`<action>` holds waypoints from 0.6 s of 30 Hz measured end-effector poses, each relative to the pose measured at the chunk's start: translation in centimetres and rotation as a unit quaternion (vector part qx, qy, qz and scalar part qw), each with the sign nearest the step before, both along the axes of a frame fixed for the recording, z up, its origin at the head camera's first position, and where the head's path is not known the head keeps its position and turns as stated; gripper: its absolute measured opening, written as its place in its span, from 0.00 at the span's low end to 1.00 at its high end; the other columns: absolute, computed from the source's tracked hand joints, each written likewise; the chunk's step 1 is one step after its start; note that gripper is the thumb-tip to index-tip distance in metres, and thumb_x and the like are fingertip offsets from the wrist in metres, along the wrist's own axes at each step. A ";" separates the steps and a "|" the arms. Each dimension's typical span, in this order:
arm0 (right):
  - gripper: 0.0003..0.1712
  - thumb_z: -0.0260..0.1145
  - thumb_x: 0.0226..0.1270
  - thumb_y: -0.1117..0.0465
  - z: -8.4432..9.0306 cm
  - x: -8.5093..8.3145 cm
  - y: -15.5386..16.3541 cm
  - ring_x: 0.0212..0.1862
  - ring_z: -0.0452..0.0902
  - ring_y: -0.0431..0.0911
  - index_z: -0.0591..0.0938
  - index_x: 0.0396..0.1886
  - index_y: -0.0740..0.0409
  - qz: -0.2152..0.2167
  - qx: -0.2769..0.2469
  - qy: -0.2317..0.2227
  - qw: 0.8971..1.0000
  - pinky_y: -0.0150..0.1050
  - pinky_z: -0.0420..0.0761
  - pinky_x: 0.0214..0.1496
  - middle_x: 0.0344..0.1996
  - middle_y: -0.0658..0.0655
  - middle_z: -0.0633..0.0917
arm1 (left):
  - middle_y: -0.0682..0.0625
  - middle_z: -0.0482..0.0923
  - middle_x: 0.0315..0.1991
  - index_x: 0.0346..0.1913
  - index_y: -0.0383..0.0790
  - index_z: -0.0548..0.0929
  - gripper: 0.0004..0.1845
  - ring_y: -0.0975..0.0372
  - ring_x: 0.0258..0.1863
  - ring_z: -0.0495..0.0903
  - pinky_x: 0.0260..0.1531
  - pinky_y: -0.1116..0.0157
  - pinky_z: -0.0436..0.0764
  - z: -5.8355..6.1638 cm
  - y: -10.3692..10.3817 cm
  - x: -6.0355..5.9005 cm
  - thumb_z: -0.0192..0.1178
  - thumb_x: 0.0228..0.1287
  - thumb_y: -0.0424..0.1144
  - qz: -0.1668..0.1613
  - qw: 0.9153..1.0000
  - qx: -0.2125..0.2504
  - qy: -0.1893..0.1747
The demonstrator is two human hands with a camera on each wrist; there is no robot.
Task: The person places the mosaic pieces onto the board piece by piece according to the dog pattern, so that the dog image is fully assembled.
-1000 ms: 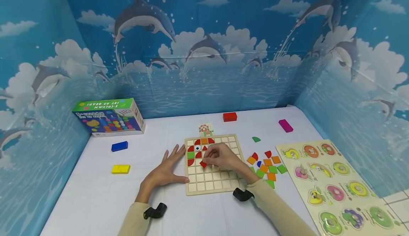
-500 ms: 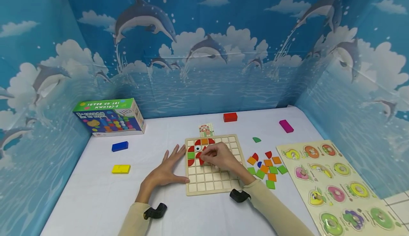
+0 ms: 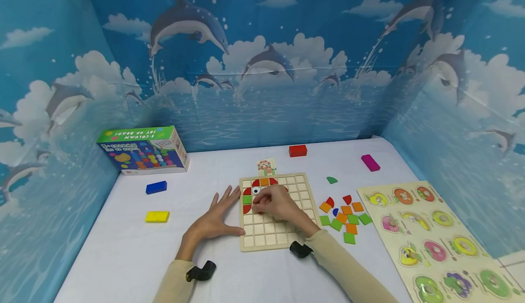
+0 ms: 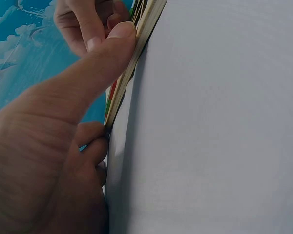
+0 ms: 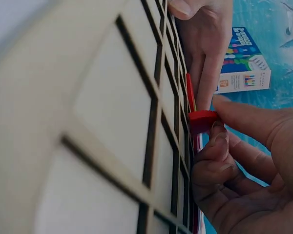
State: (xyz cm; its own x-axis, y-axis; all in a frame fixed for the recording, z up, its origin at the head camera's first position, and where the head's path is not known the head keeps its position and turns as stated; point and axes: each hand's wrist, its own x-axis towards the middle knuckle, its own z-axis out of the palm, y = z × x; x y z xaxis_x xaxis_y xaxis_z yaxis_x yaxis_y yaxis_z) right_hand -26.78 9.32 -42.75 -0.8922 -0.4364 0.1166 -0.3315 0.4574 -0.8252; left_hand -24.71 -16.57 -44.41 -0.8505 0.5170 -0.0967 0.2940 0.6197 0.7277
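A square wooden grid board (image 3: 276, 240) lies on the table, with red, orange and green tiles and an eye tile (image 3: 256, 191) set in its upper left cells. My right hand (image 3: 280, 204) is over these cells. Its thumb and forefinger pinch a small red tile (image 5: 203, 120), which sits at the board's surface in the right wrist view. The tile's outline is mostly hidden behind fingers in the head view. My left hand (image 3: 211, 221) is spread at the board's left side, its thumb (image 4: 122, 36) touching the edge.
Loose orange, green, red and blue tiles (image 3: 342, 218) lie right of the board. Beyond them is a fruit puzzle board (image 3: 387, 237). A pattern card (image 3: 267, 166) touches the far edge. Blue (image 3: 156, 187), yellow (image 3: 157, 217), red (image 3: 297, 151) and magenta blocks (image 3: 371, 162) surround it; a box (image 3: 143, 152) stands back left.
My right hand has shifted a little left over the board, still pinching the red tile, which it has turned and brought to the filled cells. My left hand stays in place.
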 end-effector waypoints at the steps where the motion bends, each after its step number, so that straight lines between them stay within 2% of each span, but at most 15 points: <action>1: 0.06 0.83 0.62 0.64 0.1 0.1 0.1 0.26 0.78 0.38 0.94 0.37 0.59 -0.004 0.000 -0.001 1.000 0.29 0.79 0.28 0.25 0.47 0.87 | 0.47 0.42 0.90 0.88 0.46 0.53 0.65 0.50 0.89 0.33 0.85 0.41 0.27 0.0 0.0 0.0 0.85 0.54 0.53 0.000 1.000 -0.001 0.001; 6: 0.10 0.86 0.59 0.62 0.1 0.2 0.6 0.27 0.78 0.39 0.93 0.36 0.59 -0.001 0.005 -0.005 1.000 0.30 0.79 0.29 0.24 0.46 0.85 | 0.47 0.42 0.90 0.88 0.46 0.54 0.66 0.50 0.89 0.33 0.85 0.41 0.28 0.1 0.1 0.0 0.85 0.53 0.53 0.009 1.000 -0.008 0.004; 12: 0.10 0.84 0.59 0.68 0.0 0.3 0.7 0.26 0.76 0.38 0.93 0.40 0.63 0.047 0.026 0.019 0.998 0.30 0.79 0.29 0.23 0.46 0.83 | 0.45 0.42 0.90 0.88 0.45 0.54 0.66 0.50 0.89 0.33 0.85 0.41 0.28 0.2 0.2 0.1 0.85 0.53 0.52 0.009 1.000 -0.001 0.001; 18: 0.08 0.82 0.62 0.70 0.2 0.5 0.5 0.27 0.75 0.37 0.94 0.41 0.62 0.062 0.056 0.025 0.996 0.29 0.77 0.28 0.21 0.45 0.82 | 0.47 0.43 0.90 0.88 0.46 0.54 0.66 0.50 0.89 0.33 0.85 0.41 0.28 0.0 0.3 0.1 0.86 0.53 0.51 0.013 1.000 -0.002 -0.002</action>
